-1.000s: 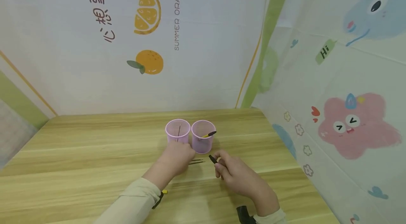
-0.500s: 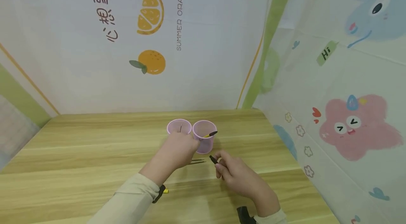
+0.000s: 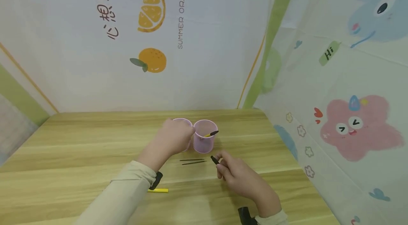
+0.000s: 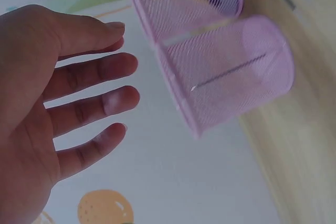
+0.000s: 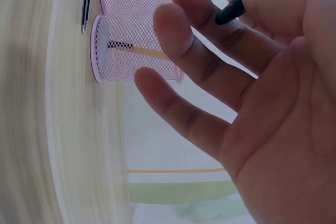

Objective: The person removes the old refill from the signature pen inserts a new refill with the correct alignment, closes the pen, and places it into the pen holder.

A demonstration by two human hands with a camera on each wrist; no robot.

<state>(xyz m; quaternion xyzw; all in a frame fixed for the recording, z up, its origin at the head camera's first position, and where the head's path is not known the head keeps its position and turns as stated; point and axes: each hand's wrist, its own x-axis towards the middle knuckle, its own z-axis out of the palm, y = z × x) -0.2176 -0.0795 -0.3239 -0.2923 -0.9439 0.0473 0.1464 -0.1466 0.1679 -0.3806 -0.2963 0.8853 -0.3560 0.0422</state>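
Observation:
My left hand is raised at the left pink mesh cup, hiding much of it in the head view. In the left wrist view its fingers are spread near the cup's rim and hold nothing. A thin dark pen refill leans inside that cup. Between thumb and fingers, my right hand pinches a small black pen cap. Beside the left cup stands the right pink mesh cup, which holds a yellow pen with a black cap.
Two thin dark refills lie side by side on the wooden table in front of the cups. A yellow pen barrel lies nearer, partly behind the left wrist's black camera. Printed cloth walls border the table.
My left hand has risen and shifted back and left over the left cup, exposing more of the refills and the yellow barrel. The right hand keeps its place with the pen cap.

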